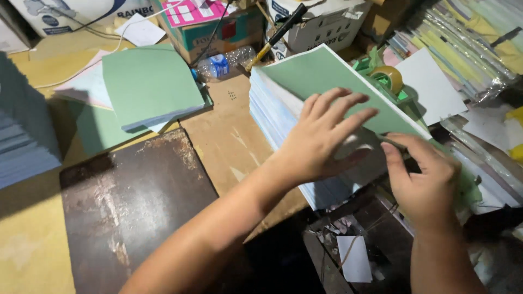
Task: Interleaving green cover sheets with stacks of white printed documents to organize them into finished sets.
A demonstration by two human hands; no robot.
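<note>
A thick stack of sheets with a pale green cover (316,76) lies on the worktable, its white-blue edges facing left. My left hand (321,136) rests flat on the green cover with fingers spread, holding nothing. My right hand (422,174) is at the stack's near right corner, fingers curled over the edge of the sheets and pinching them. A second, thinner green-covered stack (150,84) lies apart to the left.
A dark rusty metal plate (131,201) lies on the brown table at left. A tape roll in a green dispenser (388,79), a plastic bottle (223,64), cardboard boxes (218,27), bundles of coloured paper (474,38) and a blue-grey paper pile (22,141) surround the work area.
</note>
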